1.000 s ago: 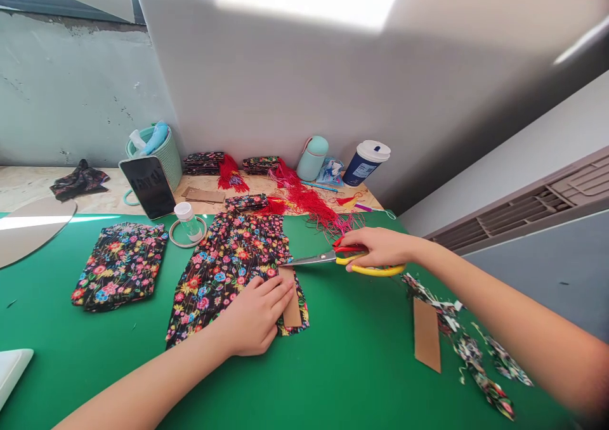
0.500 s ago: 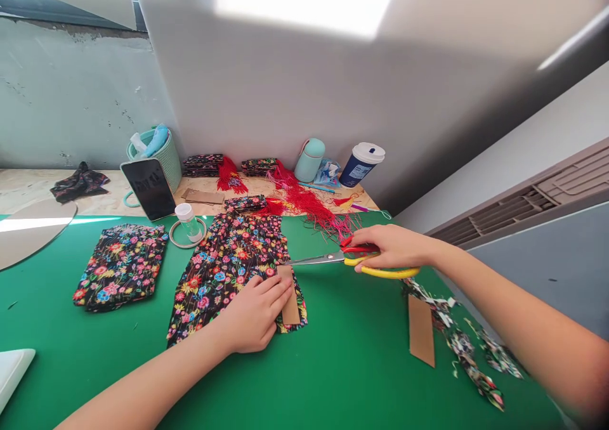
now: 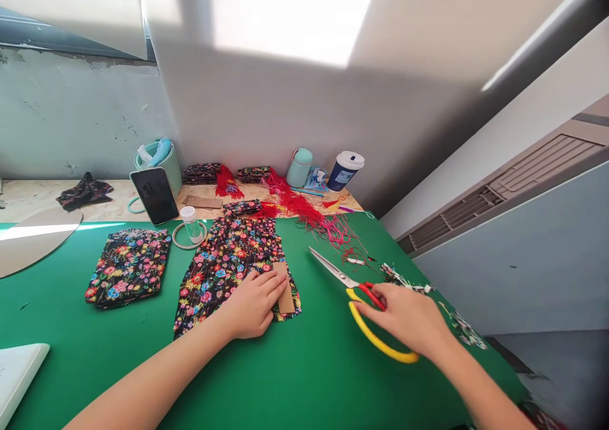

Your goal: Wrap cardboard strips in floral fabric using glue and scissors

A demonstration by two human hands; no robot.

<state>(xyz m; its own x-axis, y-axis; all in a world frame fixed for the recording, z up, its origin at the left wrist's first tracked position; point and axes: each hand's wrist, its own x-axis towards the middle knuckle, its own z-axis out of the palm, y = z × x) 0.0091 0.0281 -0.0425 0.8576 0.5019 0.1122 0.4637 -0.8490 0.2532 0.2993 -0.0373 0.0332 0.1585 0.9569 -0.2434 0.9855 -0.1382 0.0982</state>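
My left hand (image 3: 254,306) lies flat on a black floral fabric (image 3: 228,252), its fingertips pressing a narrow brown cardboard strip (image 3: 286,298) near the cloth's right edge. To the right, my right hand (image 3: 413,319) is closed around scissors (image 3: 349,282) with one red and one yellow handle loop. Their blades look closed and point up and left, above the green mat and apart from the fabric. A folded stack of similar floral fabric (image 3: 130,268) sits left of the cloth.
Behind the fabric are a phone (image 3: 155,195), a clear jar (image 3: 191,226), red tassels (image 3: 295,198), a mint bottle (image 3: 299,167) and a lidded paper cup (image 3: 345,171). Fabric scraps (image 3: 459,325) lie near the green mat's (image 3: 304,379) right edge. A white object (image 3: 21,373) stands at lower left.
My right hand has drawn the scissors away from the cardboard strip, down and right. The left hand stays pressed on the strip. The view has shifted slightly.
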